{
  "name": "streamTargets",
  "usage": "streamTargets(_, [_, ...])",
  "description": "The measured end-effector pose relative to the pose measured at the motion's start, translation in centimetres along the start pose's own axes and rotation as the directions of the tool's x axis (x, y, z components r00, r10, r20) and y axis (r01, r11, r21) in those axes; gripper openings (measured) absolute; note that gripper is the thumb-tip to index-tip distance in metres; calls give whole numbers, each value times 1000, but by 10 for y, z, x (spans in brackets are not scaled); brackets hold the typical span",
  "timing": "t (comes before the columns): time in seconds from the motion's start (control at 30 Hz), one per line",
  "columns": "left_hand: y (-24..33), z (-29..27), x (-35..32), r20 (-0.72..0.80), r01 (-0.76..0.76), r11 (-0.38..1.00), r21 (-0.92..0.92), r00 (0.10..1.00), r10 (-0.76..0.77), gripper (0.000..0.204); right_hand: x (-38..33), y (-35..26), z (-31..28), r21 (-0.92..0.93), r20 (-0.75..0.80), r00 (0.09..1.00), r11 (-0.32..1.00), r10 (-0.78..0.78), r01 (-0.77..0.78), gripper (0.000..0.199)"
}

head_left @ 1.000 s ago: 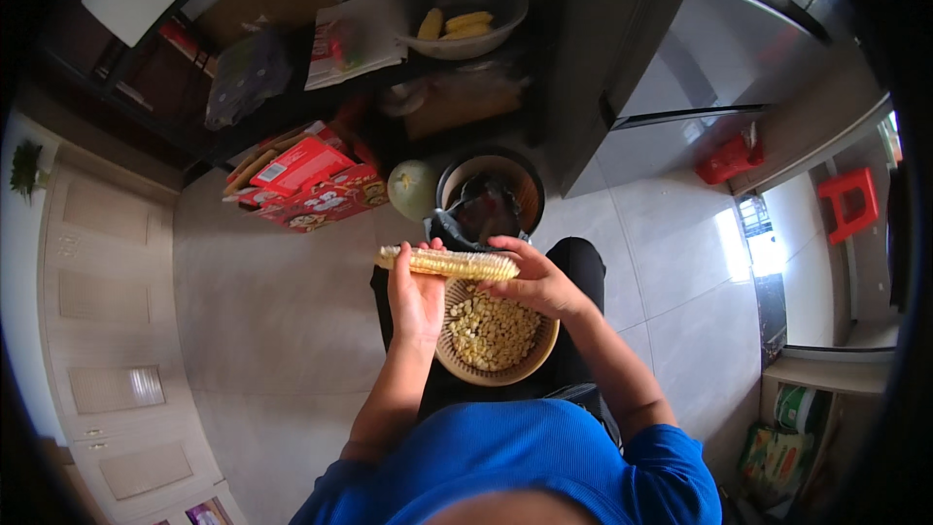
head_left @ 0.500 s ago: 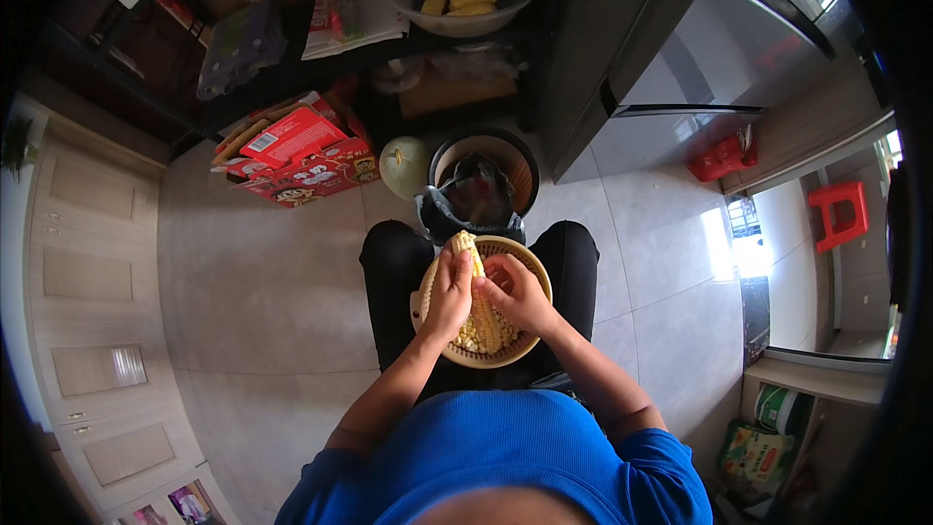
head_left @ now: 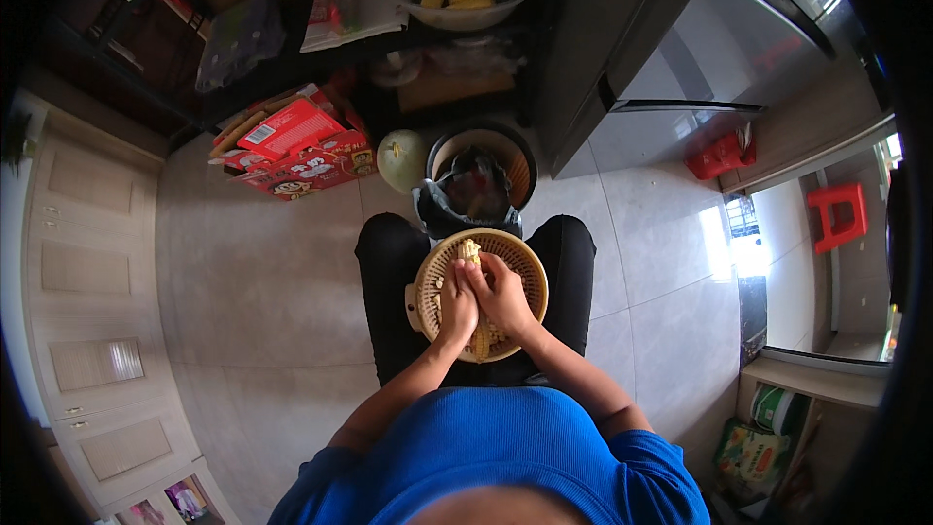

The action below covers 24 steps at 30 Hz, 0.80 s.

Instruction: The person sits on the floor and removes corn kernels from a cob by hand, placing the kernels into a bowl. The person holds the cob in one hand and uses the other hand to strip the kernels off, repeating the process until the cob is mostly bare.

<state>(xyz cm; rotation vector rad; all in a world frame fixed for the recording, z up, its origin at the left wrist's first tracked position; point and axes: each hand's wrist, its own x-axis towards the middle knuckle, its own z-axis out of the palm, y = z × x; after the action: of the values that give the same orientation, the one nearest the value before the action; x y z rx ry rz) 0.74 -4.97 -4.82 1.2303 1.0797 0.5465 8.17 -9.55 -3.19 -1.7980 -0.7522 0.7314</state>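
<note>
Both my hands are closed around an ear of corn (head_left: 469, 251), whose pale tip sticks out beyond the fingers. My left hand (head_left: 457, 306) wraps its left side. My right hand (head_left: 506, 299) presses against it from the right, with the thumbs close together. Below them, a yellowish plastic basket (head_left: 422, 277) with slotted sides rests on my lap between my knees. Loose kernels lie in it, partly hidden by my hands. A second corn cob (head_left: 482, 342) shows at the near side of the basket, below my wrists.
Just beyond the basket stands a bin (head_left: 526, 167) lined with a dark bag (head_left: 439, 206). A pale green melon (head_left: 401, 160) and a red cardboard box (head_left: 316, 163) sit left of it. A shelf behind bears a bowl (head_left: 510, 10) with corn ears. A refrigerator (head_left: 680, 58) stands right.
My hands have drawn closer together and slightly lower over the basket, covering more of the ear. My right fingers now lie over its upper part. The view has shifted slightly.
</note>
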Motion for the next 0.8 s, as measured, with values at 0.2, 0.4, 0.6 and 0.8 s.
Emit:
streamTargets(0.2, [0, 9, -1, -80, 82, 995, 63, 994, -77, 45, 1, 45, 6, 84, -47, 999, 996, 16, -12, 18])
streamTargets(0.4, [-6, 7, 7, -85, 71, 987, 145, 995, -59, 47, 4, 35, 0, 295, 81, 990, 946, 117, -136, 21])
streamTargets(0.6, [-11, 7, 7, -64, 125, 988, 85, 991, -120, 47, 3, 42, 3, 111, 76, 997, 994, -24, 15, 26])
streamTargets(0.8, [-17, 4, 7, -47, 74, 994, 80, 996, -70, 46, 1, 33, 5, 7, 58, 998, 999, -37, 37, 21])
